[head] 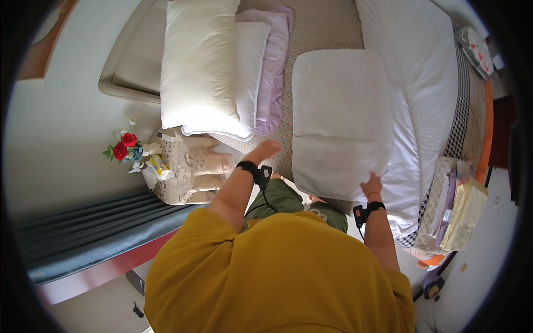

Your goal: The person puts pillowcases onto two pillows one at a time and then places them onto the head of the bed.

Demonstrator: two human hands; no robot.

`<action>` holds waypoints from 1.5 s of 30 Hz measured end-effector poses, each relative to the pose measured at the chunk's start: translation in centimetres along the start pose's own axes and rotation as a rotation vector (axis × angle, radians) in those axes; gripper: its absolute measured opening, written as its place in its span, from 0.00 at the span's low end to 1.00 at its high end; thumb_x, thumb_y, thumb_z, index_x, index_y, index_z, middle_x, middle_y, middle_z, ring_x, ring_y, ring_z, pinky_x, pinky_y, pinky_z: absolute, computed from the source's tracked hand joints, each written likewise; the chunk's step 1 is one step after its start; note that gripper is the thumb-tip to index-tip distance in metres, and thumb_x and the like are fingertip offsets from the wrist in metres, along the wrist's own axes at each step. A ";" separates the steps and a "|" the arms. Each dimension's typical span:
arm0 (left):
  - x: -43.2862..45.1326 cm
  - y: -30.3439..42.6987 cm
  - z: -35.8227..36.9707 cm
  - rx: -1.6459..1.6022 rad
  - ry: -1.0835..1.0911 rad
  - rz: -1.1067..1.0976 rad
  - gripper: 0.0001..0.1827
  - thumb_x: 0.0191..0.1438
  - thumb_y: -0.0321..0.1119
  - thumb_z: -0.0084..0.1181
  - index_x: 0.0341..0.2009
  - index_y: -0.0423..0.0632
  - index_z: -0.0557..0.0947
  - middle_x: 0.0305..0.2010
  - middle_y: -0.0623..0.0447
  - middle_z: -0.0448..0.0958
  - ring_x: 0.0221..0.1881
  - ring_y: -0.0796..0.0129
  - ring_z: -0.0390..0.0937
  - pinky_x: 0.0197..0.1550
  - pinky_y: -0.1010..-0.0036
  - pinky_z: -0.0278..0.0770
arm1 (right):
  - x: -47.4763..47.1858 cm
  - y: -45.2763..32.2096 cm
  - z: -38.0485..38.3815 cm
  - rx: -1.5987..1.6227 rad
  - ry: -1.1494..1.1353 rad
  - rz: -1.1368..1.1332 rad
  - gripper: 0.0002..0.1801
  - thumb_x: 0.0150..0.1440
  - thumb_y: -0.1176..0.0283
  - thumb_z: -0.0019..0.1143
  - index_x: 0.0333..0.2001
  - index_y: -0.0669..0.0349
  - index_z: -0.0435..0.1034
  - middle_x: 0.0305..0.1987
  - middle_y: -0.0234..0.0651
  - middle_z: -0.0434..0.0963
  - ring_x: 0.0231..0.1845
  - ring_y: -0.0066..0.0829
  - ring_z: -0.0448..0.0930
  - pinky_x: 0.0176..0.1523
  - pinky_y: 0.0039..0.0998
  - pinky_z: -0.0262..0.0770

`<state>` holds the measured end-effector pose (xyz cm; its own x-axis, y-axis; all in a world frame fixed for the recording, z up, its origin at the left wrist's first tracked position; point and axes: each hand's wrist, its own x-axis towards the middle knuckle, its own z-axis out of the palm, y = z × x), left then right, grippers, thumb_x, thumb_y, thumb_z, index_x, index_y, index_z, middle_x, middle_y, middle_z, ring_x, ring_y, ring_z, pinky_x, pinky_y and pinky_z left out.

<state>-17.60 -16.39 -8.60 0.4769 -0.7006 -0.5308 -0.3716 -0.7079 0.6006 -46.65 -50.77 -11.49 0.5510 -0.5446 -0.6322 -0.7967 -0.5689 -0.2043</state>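
Observation:
A flat white fabric piece with rounded corners [339, 100] lies on the bed before me, with a crease across its middle. My right hand [372, 184] is at its lower right edge, by the white quilt [399, 179]; whether the fingers pinch the cloth cannot be told. My left hand [267, 150] is over the checked mattress cover [325, 31], left of the white piece, fingers apart and holding nothing. Beyond the left hand, two white pillows [200, 62] are stacked on folded lilac bedding [272, 75].
At left, a cloth-covered bedside table [183, 179] carries artificial flowers [125, 145] and a tissue pack [158, 165], beside a blue curtain [100, 229]. The padded headboard [137, 62] is behind the pillows. Folded linens [458, 212] are stacked at the bed's right corner.

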 end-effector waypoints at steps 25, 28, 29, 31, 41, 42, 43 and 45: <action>-9.3 -17.8 -28.7 -0.806 0.807 -0.213 0.30 0.39 0.45 0.63 0.43 0.37 0.73 0.40 0.46 0.74 0.38 0.65 0.72 0.39 0.72 0.70 | -2.8 -48.5 1.9 1.347 -0.746 -0.145 0.28 0.51 0.61 0.52 0.53 0.53 0.53 0.52 0.38 0.63 0.47 0.40 0.69 0.40 0.42 0.74; -9.0 -12.5 -28.3 -1.047 0.717 -0.082 0.24 0.43 0.37 0.59 0.43 0.37 0.72 0.39 0.48 0.74 0.38 0.64 0.72 0.39 0.71 0.71 | -1.1 -49.3 0.0 1.559 -0.565 -0.253 0.19 0.51 0.70 0.50 0.47 0.58 0.59 0.46 0.38 0.67 0.45 0.36 0.70 0.39 0.40 0.75; -9.0 -11.0 -28.2 -1.156 0.647 -0.081 0.22 0.44 0.34 0.58 0.43 0.37 0.71 0.38 0.48 0.73 0.38 0.63 0.72 0.38 0.71 0.72 | -0.7 -49.4 -0.9 1.590 -0.501 -0.311 0.19 0.51 0.73 0.49 0.47 0.59 0.59 0.45 0.38 0.68 0.44 0.36 0.71 0.39 0.39 0.75; -8.6 -9.4 -27.6 -1.259 0.536 -0.076 0.21 0.45 0.31 0.56 0.44 0.37 0.70 0.38 0.49 0.73 0.38 0.63 0.73 0.38 0.70 0.72 | -0.9 -49.5 -3.4 1.610 -0.337 -0.327 0.18 0.49 0.76 0.46 0.45 0.61 0.60 0.41 0.37 0.69 0.41 0.34 0.72 0.38 0.37 0.74; -4.9 1.9 -15.1 -1.107 0.050 0.210 0.21 0.47 0.33 0.54 0.46 0.40 0.70 0.45 0.50 0.71 0.43 0.63 0.70 0.46 0.73 0.67 | -6.8 -35.7 -16.2 1.452 0.210 -0.508 0.08 0.46 0.77 0.44 0.33 0.60 0.64 0.31 0.30 0.70 0.32 0.21 0.72 0.32 0.23 0.73; -4.9 4.3 -14.3 -1.099 0.032 0.223 0.21 0.47 0.33 0.54 0.46 0.40 0.70 0.45 0.50 0.71 0.43 0.63 0.70 0.46 0.73 0.67 | -7.8 -32.9 -16.6 1.431 0.236 -0.549 0.07 0.46 0.77 0.45 0.32 0.59 0.64 0.31 0.28 0.70 0.32 0.19 0.71 0.33 0.21 0.72; -5.2 7.1 -13.8 -0.776 -0.106 0.076 0.24 0.46 0.38 0.56 0.47 0.41 0.70 0.47 0.50 0.70 0.45 0.63 0.69 0.48 0.73 0.65 | -8.9 -30.1 -17.0 1.402 0.251 -0.592 0.06 0.46 0.77 0.45 0.31 0.59 0.64 0.30 0.27 0.70 0.31 0.17 0.71 0.33 0.20 0.70; -5.8 12.2 -11.0 -0.379 -0.269 0.058 0.30 0.44 0.48 0.57 0.49 0.44 0.70 0.49 0.49 0.69 0.48 0.62 0.67 0.50 0.73 0.63 | -11.8 -24.4 -18.2 1.362 0.314 -0.539 0.08 0.45 0.77 0.46 0.33 0.58 0.65 0.31 0.25 0.70 0.31 0.16 0.70 0.34 0.19 0.69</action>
<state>-16.12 -19.98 8.35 0.2217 -0.7717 -0.5960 -0.0509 -0.6196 0.7833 -29.18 -41.65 14.59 0.7348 -0.6694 -0.1100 -0.0030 0.1589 -0.9873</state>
